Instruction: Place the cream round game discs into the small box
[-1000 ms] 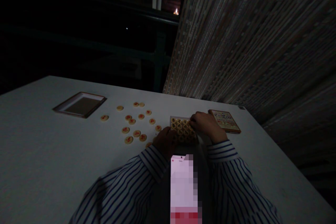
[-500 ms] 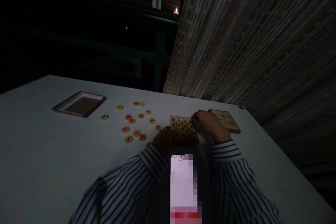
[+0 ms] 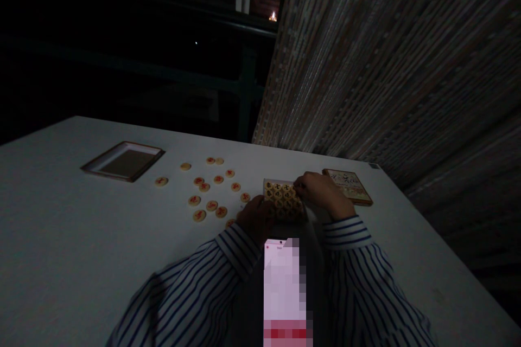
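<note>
A small shallow box (image 3: 284, 220) lies before me, filled with rows of round Chinese chess pieces (image 3: 278, 195) bearing dark characters. My left hand (image 3: 256, 218) is closed around the box's left near side, its fingertips deep in shadow. At the far right corner, my right hand (image 3: 318, 191) has its fingers bent and pressed together over the end pieces; whether they pinch a piece or the box edge is hidden. Loose Chinese chess pieces with red characters (image 3: 211, 205) are scattered left of the box, several near my left hand.
An open box lid or tray (image 3: 130, 161) rests on the white table (image 3: 101, 238) at the far left. A printed flat box cover (image 3: 350, 187) lies beyond my right hand. A lit phone (image 3: 285, 282) is below the box. A string curtain (image 3: 366, 65) hangs along the right.
My right hand has shifted slightly left over the far right corner of the box. My left hand stays at the box's side, and the loose pieces have not moved.
</note>
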The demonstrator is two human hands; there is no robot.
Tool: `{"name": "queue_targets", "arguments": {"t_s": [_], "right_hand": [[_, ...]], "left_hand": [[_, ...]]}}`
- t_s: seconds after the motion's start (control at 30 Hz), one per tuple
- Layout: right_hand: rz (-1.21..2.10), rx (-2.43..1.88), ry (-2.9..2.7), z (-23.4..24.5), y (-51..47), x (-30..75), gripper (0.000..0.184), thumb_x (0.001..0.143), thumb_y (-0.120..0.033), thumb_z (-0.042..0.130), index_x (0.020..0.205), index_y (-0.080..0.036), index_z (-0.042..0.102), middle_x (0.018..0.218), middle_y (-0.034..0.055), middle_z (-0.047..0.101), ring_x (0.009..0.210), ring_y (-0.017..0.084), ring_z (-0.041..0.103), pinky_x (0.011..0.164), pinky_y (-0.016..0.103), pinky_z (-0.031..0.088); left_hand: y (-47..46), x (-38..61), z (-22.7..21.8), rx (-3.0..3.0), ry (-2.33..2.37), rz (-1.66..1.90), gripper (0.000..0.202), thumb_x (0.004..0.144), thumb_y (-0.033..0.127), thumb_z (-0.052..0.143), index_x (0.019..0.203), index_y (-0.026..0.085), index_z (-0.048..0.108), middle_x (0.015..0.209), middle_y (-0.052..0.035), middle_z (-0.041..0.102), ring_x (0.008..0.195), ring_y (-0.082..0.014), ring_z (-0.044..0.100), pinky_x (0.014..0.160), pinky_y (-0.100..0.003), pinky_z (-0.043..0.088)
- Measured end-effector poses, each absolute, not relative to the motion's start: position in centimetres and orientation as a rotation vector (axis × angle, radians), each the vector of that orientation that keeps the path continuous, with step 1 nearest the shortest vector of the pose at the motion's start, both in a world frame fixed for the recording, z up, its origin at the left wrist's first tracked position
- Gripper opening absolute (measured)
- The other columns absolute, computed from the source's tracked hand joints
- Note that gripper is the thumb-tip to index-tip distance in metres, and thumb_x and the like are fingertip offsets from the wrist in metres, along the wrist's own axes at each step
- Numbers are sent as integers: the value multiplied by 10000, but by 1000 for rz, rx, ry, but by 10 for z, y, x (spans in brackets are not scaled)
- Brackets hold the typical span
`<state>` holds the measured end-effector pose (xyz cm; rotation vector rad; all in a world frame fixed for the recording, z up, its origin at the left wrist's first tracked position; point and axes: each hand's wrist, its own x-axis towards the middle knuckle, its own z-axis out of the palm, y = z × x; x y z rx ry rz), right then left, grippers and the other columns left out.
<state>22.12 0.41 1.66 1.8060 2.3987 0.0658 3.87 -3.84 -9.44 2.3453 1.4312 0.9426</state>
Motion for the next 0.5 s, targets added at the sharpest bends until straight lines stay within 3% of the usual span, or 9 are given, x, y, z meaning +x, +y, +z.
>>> {"name": "queue_targets", "arguments": {"t_s": [0.23, 0.5], "right_hand": [[98, 1807, 2435, 15, 3, 222, 276, 809, -237, 411, 908, -191, 665, 933, 90, 659, 907, 200, 584, 803, 314, 358], [68, 1804, 2431, 12, 6, 225, 274, 798, -233, 415, 916, -192, 659, 943, 89, 652, 890, 193, 584, 738, 282, 378]], "left_hand": [[-42, 42, -90, 2267, 1491, 944, 334, 711, 167, 563, 1045, 153, 546, 1109, -121, 538, 1020, -233, 512, 834, -390, 468], [-43, 41, -81, 2273, 1473, 904, 268, 731, 186, 554, 997, 167, 558, 1032, -106, 558, 967, -224, 530, 784, -369, 485]]}}
